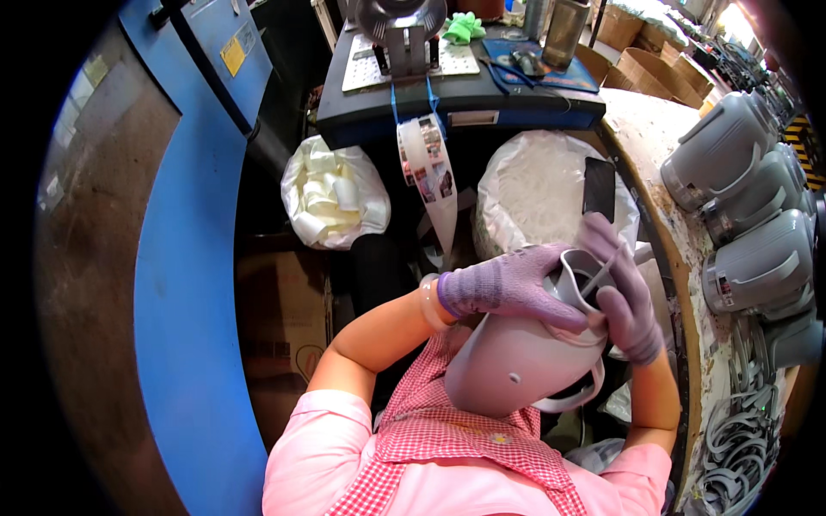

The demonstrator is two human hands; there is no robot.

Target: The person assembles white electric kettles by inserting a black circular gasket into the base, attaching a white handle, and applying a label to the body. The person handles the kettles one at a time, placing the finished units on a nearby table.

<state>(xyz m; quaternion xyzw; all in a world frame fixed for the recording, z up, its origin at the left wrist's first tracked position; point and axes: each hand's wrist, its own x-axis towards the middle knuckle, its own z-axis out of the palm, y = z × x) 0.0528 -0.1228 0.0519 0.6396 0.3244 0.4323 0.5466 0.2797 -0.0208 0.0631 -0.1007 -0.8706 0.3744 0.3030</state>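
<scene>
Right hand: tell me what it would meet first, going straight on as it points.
The right hand points toward the dark, flat rectangle just ahead of it in the picture, likely the first thing met; depth is unclear, so it might pass above.

A smooth grey jug (pixel 503 361) tilts before the person's torso (pixel 465 473), open mouth (pixel 582 277) away, looped handle (pixel 578 400) rightward.

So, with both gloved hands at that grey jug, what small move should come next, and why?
Perhaps the right hand should ease the thin pale rod gently along the rim of the grey jug: the rod slants at the jug's mouth, close by that hand, while the left hand grips the neck, which seems to steady it.
</scene>
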